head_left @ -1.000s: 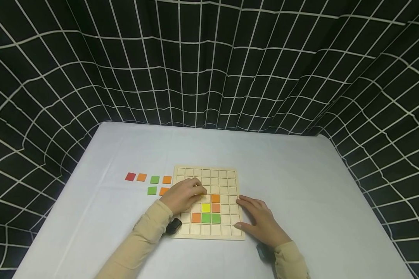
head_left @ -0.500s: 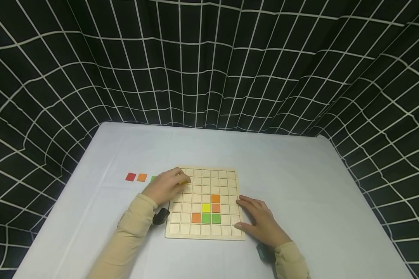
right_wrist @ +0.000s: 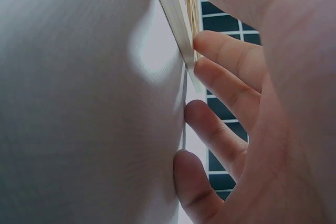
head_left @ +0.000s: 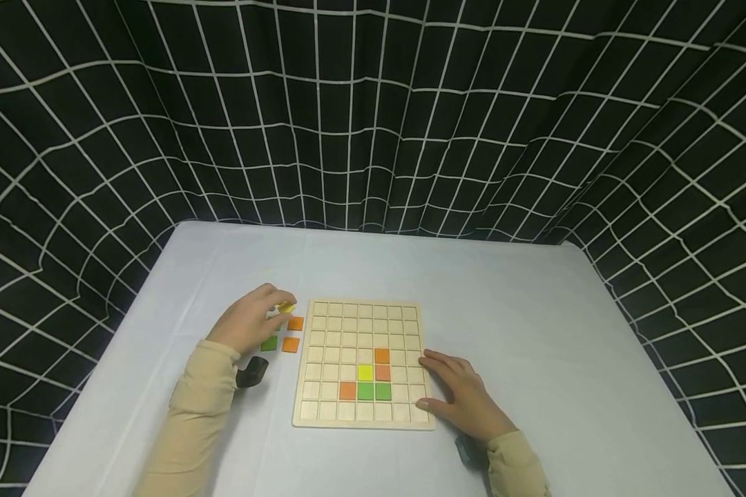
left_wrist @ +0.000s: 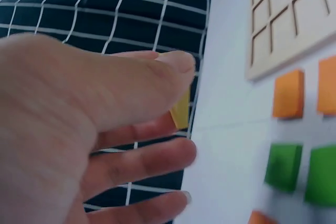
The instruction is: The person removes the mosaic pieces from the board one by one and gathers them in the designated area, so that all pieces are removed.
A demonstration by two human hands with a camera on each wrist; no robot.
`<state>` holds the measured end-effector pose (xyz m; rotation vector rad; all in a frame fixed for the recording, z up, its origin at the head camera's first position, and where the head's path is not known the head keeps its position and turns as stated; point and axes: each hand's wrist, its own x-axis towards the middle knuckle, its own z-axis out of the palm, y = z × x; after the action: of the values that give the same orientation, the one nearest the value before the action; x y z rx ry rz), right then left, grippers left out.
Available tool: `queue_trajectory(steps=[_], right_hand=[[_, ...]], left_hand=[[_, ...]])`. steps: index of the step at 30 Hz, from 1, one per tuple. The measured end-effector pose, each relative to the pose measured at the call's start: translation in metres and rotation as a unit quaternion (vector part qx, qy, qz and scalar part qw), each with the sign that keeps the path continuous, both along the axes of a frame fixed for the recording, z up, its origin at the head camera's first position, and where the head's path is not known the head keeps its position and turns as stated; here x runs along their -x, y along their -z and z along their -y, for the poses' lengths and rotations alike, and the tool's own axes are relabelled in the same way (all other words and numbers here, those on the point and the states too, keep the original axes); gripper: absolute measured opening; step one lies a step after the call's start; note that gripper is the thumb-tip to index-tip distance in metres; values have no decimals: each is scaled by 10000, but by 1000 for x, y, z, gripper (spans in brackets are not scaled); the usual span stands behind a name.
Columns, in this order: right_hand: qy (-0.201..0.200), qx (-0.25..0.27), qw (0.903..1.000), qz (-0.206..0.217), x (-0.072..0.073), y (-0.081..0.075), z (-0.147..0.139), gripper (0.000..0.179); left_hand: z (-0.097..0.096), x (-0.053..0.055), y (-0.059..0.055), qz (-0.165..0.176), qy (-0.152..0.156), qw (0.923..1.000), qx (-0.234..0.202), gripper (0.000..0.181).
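My left hand (head_left: pixel 249 321) pinches a yellow square tile (head_left: pixel 286 308) between thumb and fingers, above the loose tiles left of the board. In the left wrist view the yellow tile (left_wrist: pixel 180 109) shows partly behind the thumb. A wooden grid board (head_left: pixel 329 411) lies on the table, with orange, yellow, salmon and green tiles in its cells. Along the board's right edge rests my right hand (head_left: pixel 466 397), fingers spread and relaxed. Seen from the right wrist, two fingertips touch the board's edge (right_wrist: pixel 176 22) while the other fingers lie on the cloth.
Loose orange tiles (head_left: pixel 291 344) and green tiles (head_left: pixel 269 343) lie left of the board, some partly hidden by the left hand. A white cloth covers the table (head_left: pixel 522 310). Black curtains (head_left: pixel 348 124) with a white grid surround it at the back and sides.
My left hand has moved left, off the board to over the loose tiles, carrying the yellow tile. It now covers the red tile from view. The right hand has stayed at the board's edge.
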<state>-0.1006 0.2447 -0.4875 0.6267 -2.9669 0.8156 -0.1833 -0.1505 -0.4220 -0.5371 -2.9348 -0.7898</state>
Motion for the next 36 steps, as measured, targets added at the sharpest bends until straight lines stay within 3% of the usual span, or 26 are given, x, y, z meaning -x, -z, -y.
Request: queue_trajectory(steps=[6, 12, 22, 31, 36], right_hand=[[-11, -12, 10000, -9, 0, 2, 0, 73], [-42, 16, 10000, -34, 0, 2, 0, 73], [4, 1, 10000, -21, 0, 0, 1, 73], [-7, 10, 10000, 6, 1, 3, 0, 73], [7, -11, 10000, 57, 2, 1, 1, 74]], left_hand=[[18, -1, -5, 453, -446, 9979, 87, 25], [38, -3, -9, 601, -717, 9956, 71, 27], [78, -5, -10, 502, -1025, 9934, 91, 31], [95, -4, -7, 1001, -1038, 9892, 262, 37], [100, -3, 0, 1486, -1009, 9836, 183, 35]])
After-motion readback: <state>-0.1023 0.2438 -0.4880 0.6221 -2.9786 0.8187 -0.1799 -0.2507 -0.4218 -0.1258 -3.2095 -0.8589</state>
